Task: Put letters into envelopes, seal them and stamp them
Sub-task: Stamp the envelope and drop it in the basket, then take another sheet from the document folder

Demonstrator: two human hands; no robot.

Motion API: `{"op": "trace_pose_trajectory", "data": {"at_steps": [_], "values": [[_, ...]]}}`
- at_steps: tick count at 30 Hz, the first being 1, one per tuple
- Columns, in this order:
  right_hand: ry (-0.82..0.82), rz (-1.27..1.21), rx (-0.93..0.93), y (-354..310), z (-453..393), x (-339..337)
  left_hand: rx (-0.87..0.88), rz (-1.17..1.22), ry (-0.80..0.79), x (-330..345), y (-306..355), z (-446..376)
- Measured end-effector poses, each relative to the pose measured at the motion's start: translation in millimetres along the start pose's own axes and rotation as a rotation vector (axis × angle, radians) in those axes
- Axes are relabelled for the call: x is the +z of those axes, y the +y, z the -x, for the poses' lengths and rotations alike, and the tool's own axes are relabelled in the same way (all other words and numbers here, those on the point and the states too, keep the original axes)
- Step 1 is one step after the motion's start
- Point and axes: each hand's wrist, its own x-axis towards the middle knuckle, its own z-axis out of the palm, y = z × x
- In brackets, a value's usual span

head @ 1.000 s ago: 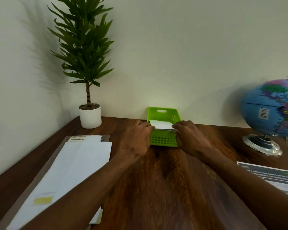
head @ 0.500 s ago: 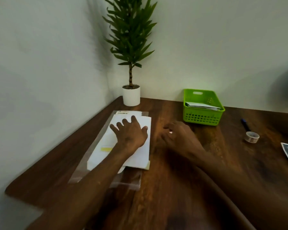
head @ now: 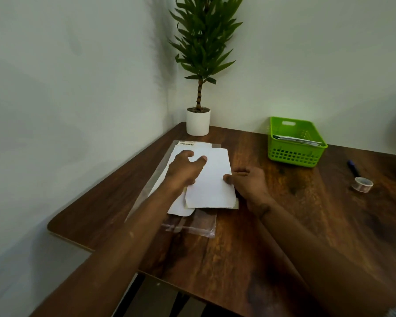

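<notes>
Envelopes [head: 209,179] lie in a loose white stack on a clear plastic sleeve [head: 192,227] near the left corner of the wooden table [head: 249,243], well left of the green basket [head: 295,154] that serves as landmark. Left hand [head: 183,170] rests palm down on the stack, fingers spread wide and flat, gripping nothing. Top envelope sits slightly askew between the two hands. Right hand [head: 249,184] lies at that envelope's right edge, thumb tip on the paper and fingers loosely curled beside it; whether it pinches the edge cannot be told. Basket stands near the wall with folded white letters [head: 297,140] inside. Right of the basket lie a dark pen [head: 353,168] and a roll of clear tape [head: 361,184], just beside each other.
</notes>
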Motion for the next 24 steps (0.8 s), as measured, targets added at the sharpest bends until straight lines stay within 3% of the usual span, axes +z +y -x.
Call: {"op": "trace_pose_trajectory", "data": {"at_steps": [3,6,12,15,19,24], "values": [[0.021,-0.201,0.116,4,-3,-15,0.032,0.116,0.029,6,2,3],[0.063,-0.299,0.151,11,-6,-36,0.157,0.06,0.061,10,3,10],[0.087,-0.309,0.166,19,-1,-57,0.57,-0.495,-0.293,37,-8,47],[0.117,-0.255,0.128,18,0,-58,0.736,-0.626,-0.187,47,-18,61],[0.151,-0.246,0.126,20,5,-70,0.941,-0.611,-0.013,55,-19,75],[0.172,-0.201,0.121,32,11,-103,1.073,-0.792,-0.039,67,-15,88]]}}
